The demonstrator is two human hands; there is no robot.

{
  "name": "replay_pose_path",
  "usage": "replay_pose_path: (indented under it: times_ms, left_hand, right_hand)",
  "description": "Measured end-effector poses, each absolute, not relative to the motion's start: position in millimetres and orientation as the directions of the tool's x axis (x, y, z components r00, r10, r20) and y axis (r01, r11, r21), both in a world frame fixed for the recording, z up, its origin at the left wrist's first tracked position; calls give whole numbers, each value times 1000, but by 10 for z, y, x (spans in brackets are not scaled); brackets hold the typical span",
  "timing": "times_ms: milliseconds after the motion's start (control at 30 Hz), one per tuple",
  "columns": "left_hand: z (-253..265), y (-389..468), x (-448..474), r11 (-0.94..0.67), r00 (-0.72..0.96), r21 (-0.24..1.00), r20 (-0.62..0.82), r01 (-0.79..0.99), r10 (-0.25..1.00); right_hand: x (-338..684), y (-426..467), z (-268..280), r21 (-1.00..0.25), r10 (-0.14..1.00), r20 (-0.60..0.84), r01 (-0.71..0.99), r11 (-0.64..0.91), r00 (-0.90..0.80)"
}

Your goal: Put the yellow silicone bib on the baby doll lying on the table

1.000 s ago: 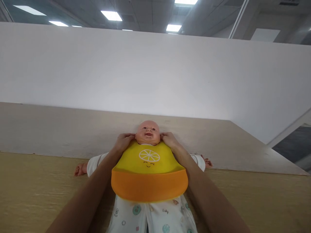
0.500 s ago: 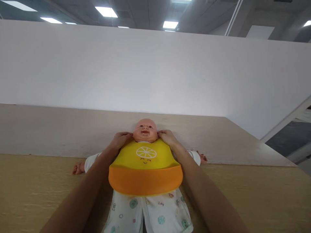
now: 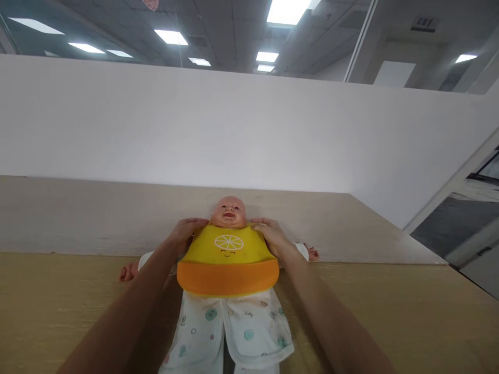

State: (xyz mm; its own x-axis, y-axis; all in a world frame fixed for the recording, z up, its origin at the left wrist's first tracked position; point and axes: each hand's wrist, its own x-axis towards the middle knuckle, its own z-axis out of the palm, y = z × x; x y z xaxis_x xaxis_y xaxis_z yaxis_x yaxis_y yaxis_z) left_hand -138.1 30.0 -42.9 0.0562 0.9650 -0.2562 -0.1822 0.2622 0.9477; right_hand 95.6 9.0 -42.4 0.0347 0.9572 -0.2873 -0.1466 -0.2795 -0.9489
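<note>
Head view — left hand (image 3: 186,231), right hand (image 3: 273,235) at yellow bib (image 3: 228,257) — doll (image 3: 229,209) beneath.

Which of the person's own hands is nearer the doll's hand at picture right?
Right. The right hand is at the same-side upper corner of the bib, inward of the doll's hand; the left hand is farther, at the opposite upper corner.

Doll (image 3: 228,210) cut off by bottom edge, sleeves (image 3: 145,258) partly hidden behind forearms (image 3: 132,301)
</note>
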Motion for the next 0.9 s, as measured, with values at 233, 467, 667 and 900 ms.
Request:
replay_pose_path:
  times_ms: [233,467,667,900]
  left_hand:
    - [-441,237,-1375,284,9,930,-290,-234,957]
    - [-418,235,-1340,293,22,939,-294,-180,956]
    - [-417,172,-1409,216,-53,974,-219,-63,974]
    - [-234,-310,-1621,150,6,980,-152,128,988]
  right_hand:
    - [930,166,-508,-969,968,-232,-109,-222,92]
    - [934,178,-525,-968,966,-244,-86,-237,90]
    - [989,59,-467,-974,971,-192,95,-206,141]
    - [1109,-454,-332,-956,980,-167,225,-187,106]
